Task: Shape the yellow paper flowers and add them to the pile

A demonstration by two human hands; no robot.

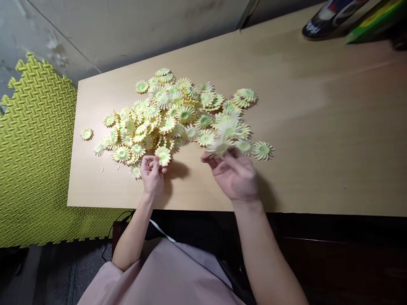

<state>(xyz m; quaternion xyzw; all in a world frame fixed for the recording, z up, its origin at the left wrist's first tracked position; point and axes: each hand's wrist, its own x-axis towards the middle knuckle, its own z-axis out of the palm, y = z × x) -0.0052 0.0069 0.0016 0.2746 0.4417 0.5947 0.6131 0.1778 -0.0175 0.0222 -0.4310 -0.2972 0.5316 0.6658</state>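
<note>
Left hand [153,174]: pinching one pale flower [163,156]. Right hand [235,176], motion-blurred: grasping a second flower [219,146]. Beyond both: loose flower heap [159,114], on wood-toned counter [318,148]. Counter's left side: yellow-green foam mat [38,161].

It looks like a home room. Foam matting [38,156] stands left of the left hand [153,176], a stained wall [143,29] beyond that hand.

Pale yellow flowers [186,114], green-centred, heaped, overlapping.
</note>
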